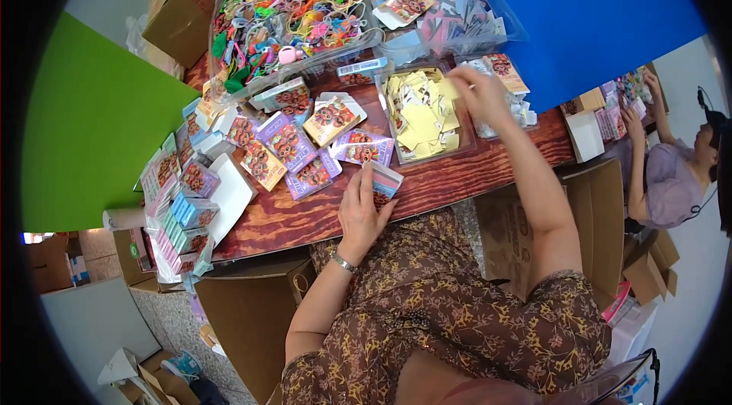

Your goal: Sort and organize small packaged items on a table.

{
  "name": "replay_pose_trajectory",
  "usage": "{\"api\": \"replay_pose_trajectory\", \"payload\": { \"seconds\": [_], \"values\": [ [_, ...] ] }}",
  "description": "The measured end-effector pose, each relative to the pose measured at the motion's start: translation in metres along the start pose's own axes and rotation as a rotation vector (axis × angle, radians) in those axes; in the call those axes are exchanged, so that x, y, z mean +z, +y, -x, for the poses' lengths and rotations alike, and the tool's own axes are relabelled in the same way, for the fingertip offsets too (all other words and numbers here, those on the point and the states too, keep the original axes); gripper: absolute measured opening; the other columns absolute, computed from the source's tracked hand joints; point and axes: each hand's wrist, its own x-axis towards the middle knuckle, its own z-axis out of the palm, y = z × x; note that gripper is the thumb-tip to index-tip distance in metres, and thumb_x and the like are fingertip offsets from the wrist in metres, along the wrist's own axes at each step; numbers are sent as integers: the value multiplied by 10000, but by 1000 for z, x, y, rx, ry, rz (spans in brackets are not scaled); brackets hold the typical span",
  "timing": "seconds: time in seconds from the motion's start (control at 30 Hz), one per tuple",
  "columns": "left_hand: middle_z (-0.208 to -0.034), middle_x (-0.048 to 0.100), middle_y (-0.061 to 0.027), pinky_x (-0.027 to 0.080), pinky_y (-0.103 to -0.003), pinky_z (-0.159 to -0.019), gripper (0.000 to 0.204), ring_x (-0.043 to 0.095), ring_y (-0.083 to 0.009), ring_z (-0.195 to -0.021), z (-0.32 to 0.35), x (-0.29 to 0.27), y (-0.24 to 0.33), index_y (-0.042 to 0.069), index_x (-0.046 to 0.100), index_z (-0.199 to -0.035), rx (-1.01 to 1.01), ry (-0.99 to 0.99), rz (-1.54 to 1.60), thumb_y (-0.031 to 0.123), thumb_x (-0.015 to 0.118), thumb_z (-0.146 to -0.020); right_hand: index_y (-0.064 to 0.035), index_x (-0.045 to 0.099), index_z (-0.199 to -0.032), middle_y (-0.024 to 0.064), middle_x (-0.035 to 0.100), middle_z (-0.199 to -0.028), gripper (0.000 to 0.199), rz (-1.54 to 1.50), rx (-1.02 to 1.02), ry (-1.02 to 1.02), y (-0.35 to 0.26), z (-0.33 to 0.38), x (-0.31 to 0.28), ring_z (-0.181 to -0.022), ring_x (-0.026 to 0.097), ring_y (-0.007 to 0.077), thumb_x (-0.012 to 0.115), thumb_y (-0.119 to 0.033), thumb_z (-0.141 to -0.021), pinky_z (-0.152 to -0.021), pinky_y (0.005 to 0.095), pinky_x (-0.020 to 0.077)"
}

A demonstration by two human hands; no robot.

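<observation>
My left hand (361,210), with a metal watch band at the wrist, is closed around a small carton (386,183) near the table's front edge. Bluish and pink faces of this carton show beyond my fingers. My right hand (485,100) reaches over a clear plastic tray (435,154) of yellow paper slips (421,117). Its thumb and fingers pinch at a yellow slip by the tray's upper right; the fingertips are slightly blurred. Left of the tray lie several printed cartons, among them a purple one (286,141) and an orange one (332,121).
A large clear bin (305,53) of colourful trinkets and cords stands at the back. Next to it are folded paper pieces (461,4). Stacked small boxes (191,213) fill the left edge. Green (99,123) and blue (602,16) panels flank the table; another person (671,168) works at right.
</observation>
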Motion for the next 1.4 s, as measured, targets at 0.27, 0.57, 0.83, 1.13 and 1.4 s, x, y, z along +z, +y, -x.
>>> {"api": "replay_pose_trajectory", "payload": {
  "seconds": [0.27,0.57,0.83,1.13,1.4],
  "values": [
    [-1355,525,-225,536,-441,-914,991,580,-396,-1176,-2,0,-3,22,341,-1549,-3,-36,12,207,885,-743,-49,681,-1082,142,710,-896,169,256,155,-492,58,14,-71,-825,691,282,661,-109,-925,-732,405,534],
    [-1353,529,-226,534,-443,-921,990,583,-404,-1173,0,-1,-2,18,342,-1549,-3,-38,18,203,884,-741,-97,675,-1003,167,703,-1039,162,656,221,-381,63,49,-50,-970,695,367,692,-212,-890,-827,504,549],
    [-1353,534,-223,528,-452,-932,976,580,-407,-1182,-1,-5,0,23,362,-1541,-24,-12,-14,205,883,-736,-45,617,-918,-31,566,-755,129,-276,290,-257,18,29,-76,-664,503,48,671,-150,-972,-597,246,387],
    [-1353,523,-191,505,-440,-923,1000,575,-361,-1113,-18,-4,5,41,341,-1560,-17,53,-52,205,867,-725,-27,630,-899,-14,611,-770,146,-341,-9,-591,-95,23,10,-693,535,56,702,-147,-942,-627,258,448],
    [-1331,555,-189,526,-432,-928,1006,581,-375,-1167,-4,-16,-6,54,351,-1559,-76,34,-62,208,885,-720,-10,645,-913,29,646,-763,148,-328,144,-481,-64,14,-42,-716,588,94,707,-144,-919,-647,293,480]
  ]
}}
